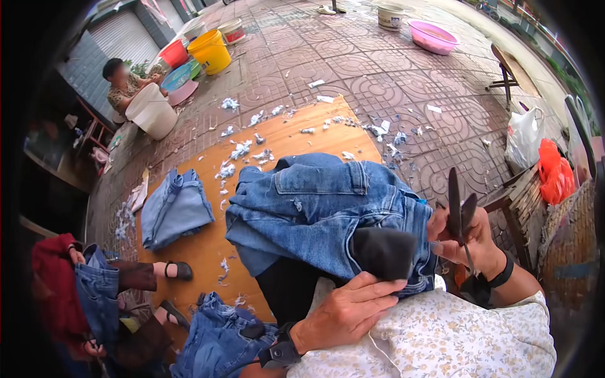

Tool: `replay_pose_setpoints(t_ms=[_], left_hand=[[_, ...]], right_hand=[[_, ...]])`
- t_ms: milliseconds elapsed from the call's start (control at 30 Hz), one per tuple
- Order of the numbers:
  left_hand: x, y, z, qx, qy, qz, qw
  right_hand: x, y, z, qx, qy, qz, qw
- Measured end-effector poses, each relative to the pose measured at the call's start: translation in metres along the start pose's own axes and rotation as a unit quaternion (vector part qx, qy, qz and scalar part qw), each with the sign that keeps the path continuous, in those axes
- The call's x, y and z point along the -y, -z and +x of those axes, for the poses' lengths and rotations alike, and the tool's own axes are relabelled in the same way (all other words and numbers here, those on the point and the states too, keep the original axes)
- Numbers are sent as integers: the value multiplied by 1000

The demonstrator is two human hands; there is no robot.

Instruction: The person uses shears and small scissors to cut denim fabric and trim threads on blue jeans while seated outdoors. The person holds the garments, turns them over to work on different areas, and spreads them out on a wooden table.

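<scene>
A pair of blue jeans point(315, 208) lies bunched over my lap, with dark lining point(378, 246) showing near the waistband. My left hand point(350, 309) is closed on the lower edge of that lining and denim. At the waistband's right, my right hand point(472, 246) grips black scissors point(456, 208), blades upward and apart. Folded light-blue jeans point(173, 208) rest on the wooden board point(340, 126) to the left, and more jeans point(220, 334) are heaped at bottom left. Scraps of thread and fabric point(239, 150) are scattered over board and paving.
A person in red point(57, 283) holds jeans at lower left. Another person point(123, 91) sits among buckets point(208, 50) at upper left. A pink basin point(432, 34) and folding chair point(507, 72) stand behind; plastic bags point(554, 170) and woven seating point(561, 246) are at right.
</scene>
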State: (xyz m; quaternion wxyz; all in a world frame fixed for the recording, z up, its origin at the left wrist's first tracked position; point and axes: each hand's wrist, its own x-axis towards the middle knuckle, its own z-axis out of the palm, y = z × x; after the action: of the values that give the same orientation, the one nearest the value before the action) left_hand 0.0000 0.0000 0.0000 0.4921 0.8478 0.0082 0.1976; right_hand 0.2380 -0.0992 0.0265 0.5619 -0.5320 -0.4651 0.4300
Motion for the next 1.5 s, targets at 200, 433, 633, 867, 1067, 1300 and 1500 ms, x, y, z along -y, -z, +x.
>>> replay_pose_setpoints(t_ms=[200,433,633,867,1067,1300,1500], left_hand=[[-4,1,-18,-1,8,-29,1000],[3,-2,-18,-6,-4,-28,1000],[-2,-2,-15,7,-1,-25,1000],[-6,-1,-19,18,26,-28,999],[-8,0,-15,24,32,-28,999],[-23,23,6,73,32,-15,997],[-45,55,18,104,69,-64,990]], right_hand=[[-16,-5,7,-94,-17,-20,995],[-12,-7,0,-123,-158,-14,980],[-17,-15,10,-148,-98,75,981],[-3,-10,20,-120,-211,102,965],[-4,-19,27,-144,-124,133,973],[15,-11,47,-132,-28,96,986],[25,-7,54,-124,-35,125,984]])
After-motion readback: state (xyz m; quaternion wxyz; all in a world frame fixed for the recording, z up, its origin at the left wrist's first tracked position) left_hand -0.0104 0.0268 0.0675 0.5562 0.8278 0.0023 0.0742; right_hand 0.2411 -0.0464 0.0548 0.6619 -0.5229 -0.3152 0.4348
